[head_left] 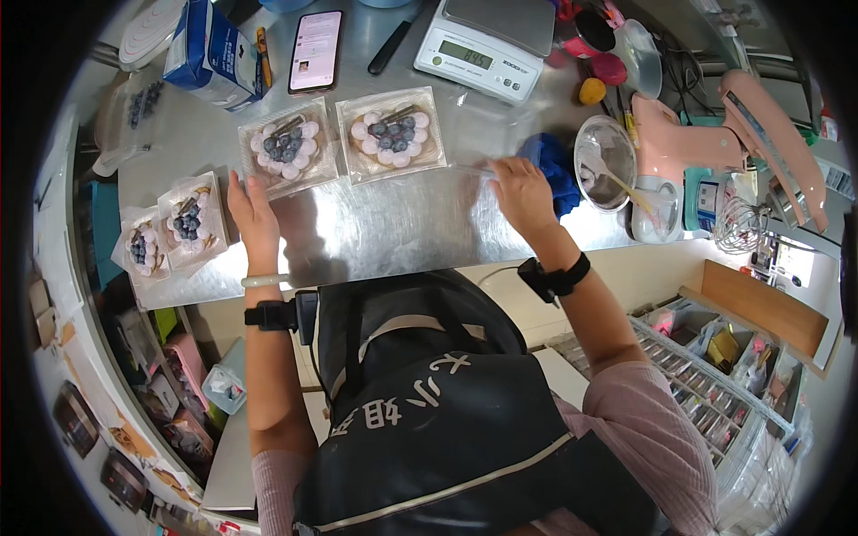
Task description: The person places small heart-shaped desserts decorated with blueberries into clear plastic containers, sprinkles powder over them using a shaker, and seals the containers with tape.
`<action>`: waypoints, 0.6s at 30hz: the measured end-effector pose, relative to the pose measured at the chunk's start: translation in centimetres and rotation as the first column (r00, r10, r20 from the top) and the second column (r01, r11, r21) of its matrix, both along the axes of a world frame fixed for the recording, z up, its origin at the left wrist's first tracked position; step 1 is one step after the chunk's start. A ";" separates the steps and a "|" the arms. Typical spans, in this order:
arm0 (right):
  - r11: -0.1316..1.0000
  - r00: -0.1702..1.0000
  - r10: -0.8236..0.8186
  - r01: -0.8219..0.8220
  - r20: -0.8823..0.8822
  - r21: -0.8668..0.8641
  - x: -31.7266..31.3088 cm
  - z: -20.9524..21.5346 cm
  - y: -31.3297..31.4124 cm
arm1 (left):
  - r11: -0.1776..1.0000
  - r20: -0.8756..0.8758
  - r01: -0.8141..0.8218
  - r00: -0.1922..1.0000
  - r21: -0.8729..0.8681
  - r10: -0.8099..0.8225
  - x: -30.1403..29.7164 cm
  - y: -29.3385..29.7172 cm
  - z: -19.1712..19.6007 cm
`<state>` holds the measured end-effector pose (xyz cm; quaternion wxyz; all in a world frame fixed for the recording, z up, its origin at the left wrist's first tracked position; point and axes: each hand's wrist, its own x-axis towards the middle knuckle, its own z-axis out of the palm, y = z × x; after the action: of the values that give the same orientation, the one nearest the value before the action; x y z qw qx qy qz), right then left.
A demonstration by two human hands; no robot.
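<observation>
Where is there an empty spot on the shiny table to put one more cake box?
The widest bare patch of the steel table lies between the left hand and the right hand, in front of the two cake boxes. The right end is crowded with a glass bowl, blue cloth and pink mixer.

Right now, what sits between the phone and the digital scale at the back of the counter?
In the head view, a black-handled knife lies on the steel counter between the phone and the scale.
</observation>
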<state>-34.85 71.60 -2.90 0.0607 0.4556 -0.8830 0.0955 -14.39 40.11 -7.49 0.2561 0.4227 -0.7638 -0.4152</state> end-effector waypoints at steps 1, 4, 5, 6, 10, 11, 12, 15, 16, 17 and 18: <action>0.999 0.998 0.021 -0.024 0.061 0.046 -0.6 -1.0 1.0 | 0.999 0.043 -0.004 0.999 -0.048 0.006 0.2 0.3 0.4; 0.996 0.997 0.048 -0.044 0.062 -0.078 -1.6 -0.2 1.1 | 0.999 0.027 0.047 0.999 -0.013 -0.047 2.7 1.9 3.0; 0.993 0.995 0.067 -0.059 0.074 -0.105 -1.9 0.4 1.0 | 0.991 -0.040 0.096 0.995 0.095 -0.093 4.0 2.1 3.8; 0.998 0.987 0.025 -0.016 0.160 -0.057 -2.2 1.1 1.0 | 0.993 -0.033 0.086 0.996 0.081 -0.084 5.5 2.0 4.0; 0.999 0.846 -0.048 0.033 0.531 0.039 -3.2 2.8 1.5 | 0.905 -0.016 -0.054 0.998 0.421 0.066 10.9 1.0 3.6; 1.000 0.845 0.018 -0.010 0.535 -0.018 -3.5 2.9 1.7 | 0.862 -0.023 -0.152 0.982 0.484 0.186 11.7 0.5 3.6; 0.994 0.872 0.077 -0.029 0.484 -0.107 -3.6 2.8 1.8 | 0.832 -0.014 -0.201 0.970 0.517 0.243 12.7 -0.4 3.1; 0.974 0.971 -0.009 0.063 0.239 -0.220 -3.1 3.8 1.3 | 0.716 -0.038 -0.298 0.910 0.632 0.412 14.5 -2.9 2.1; 0.967 0.973 -0.042 0.097 0.228 -0.236 -3.0 4.2 1.2 | 0.710 -0.053 -0.301 0.902 0.636 0.429 14.9 -3.8 1.8; 0.958 0.972 -0.076 0.133 0.222 -0.255 -3.0 4.5 1.2 | 0.712 -0.056 -0.311 0.896 0.630 0.441 15.1 -4.5 1.7; 0.949 0.963 -0.125 0.186 0.238 -0.256 -3.0 4.6 1.4 | 0.676 -0.065 -0.317 0.877 0.665 0.475 15.3 -5.3 1.5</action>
<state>-37.88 72.96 1.65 0.0334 0.3580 -0.8956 0.2620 0.95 34.83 -6.00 0.2694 0.5884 -0.4307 -0.6290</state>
